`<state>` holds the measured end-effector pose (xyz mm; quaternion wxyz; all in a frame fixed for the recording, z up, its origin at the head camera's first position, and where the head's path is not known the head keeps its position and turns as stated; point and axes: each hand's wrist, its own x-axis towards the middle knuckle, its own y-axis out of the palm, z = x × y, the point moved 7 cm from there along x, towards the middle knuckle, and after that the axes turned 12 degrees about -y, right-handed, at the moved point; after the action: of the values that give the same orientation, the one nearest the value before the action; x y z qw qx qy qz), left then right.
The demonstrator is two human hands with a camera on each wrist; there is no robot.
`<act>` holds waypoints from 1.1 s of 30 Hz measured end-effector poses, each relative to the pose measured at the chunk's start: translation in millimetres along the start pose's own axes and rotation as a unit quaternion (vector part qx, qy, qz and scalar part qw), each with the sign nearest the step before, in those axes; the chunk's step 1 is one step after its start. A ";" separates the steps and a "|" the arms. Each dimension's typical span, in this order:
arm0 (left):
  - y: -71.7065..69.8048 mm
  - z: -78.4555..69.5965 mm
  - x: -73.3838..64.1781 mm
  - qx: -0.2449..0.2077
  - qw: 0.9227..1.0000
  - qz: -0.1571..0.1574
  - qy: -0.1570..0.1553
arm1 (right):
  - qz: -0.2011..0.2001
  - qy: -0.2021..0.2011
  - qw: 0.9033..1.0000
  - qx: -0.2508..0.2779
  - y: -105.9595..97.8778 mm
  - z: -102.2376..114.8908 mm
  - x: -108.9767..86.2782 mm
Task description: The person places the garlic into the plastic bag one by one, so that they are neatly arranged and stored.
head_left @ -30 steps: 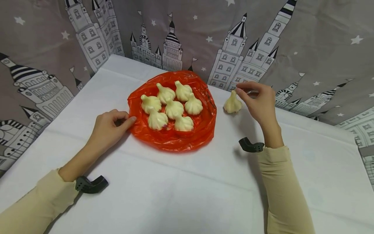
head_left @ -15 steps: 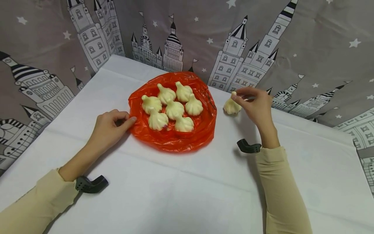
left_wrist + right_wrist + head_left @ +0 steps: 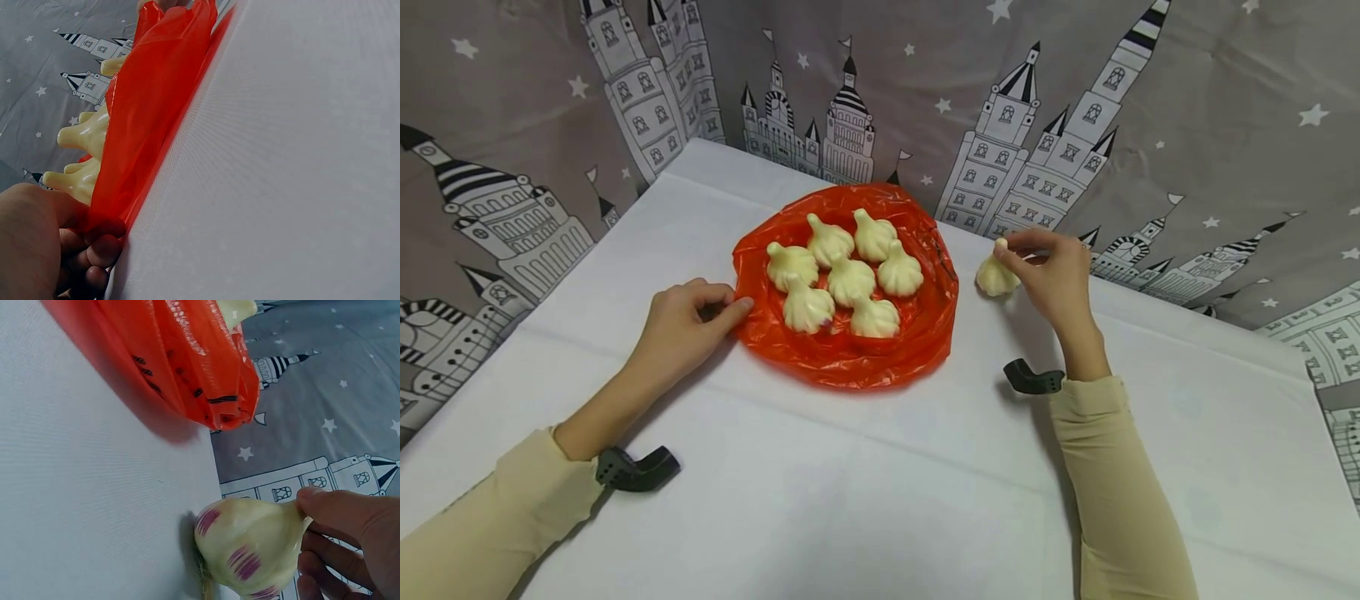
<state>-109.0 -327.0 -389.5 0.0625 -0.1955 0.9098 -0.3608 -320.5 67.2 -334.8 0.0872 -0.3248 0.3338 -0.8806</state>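
Observation:
A red plastic bag (image 3: 842, 372) lies with its mouth rolled open and several pale garlic bulbs (image 3: 850, 282) inside. My left hand (image 3: 688, 325) pinches the bag's left edge between thumb and fingers; in the left wrist view the thumb presses the red film (image 3: 147, 112) against curled fingers. To the right of the bag, my right hand (image 3: 1052, 275) pinches one garlic bulb (image 3: 995, 277) by its stem. That bulb (image 3: 250, 544) shows purple streaks and a tuft of roots at its base in the right wrist view. Whether its base touches the table, I cannot tell.
A white cloth (image 3: 820, 500) covers the table. Behind it hangs a grey curtain (image 3: 895, 83) printed with castles and stars, close to the table's back edge. A dark wrist mount (image 3: 1033, 379) sticks out from the right sleeve, another mount (image 3: 636, 471) from the left.
My right hand has shifted slightly left and down, its fingers now lower around the stem. The garlic bulb there has barely moved. My left hand keeps its hold on the bag's edge.

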 end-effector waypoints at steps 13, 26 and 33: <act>-0.9 0.1 1.3 -0.006 1.000 -0.009 0.024 | 0.005 -0.036 0.999 0.009 -7.1 27.9 4.1; -0.7 -1.8 1.6 -0.006 1.000 -0.010 0.021 | 0.047 -0.066 0.995 0.059 -0.7 81.6 1.2; -1.0 -1.3 1.8 -0.006 1.000 -0.012 0.022 | 0.065 -0.090 0.990 0.088 13.4 101.9 -2.7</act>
<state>-110.7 -327.6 -387.8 0.0375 -0.1986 0.9107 -0.3604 -255.1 3.9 -287.1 0.2024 -0.3717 0.2665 -0.8659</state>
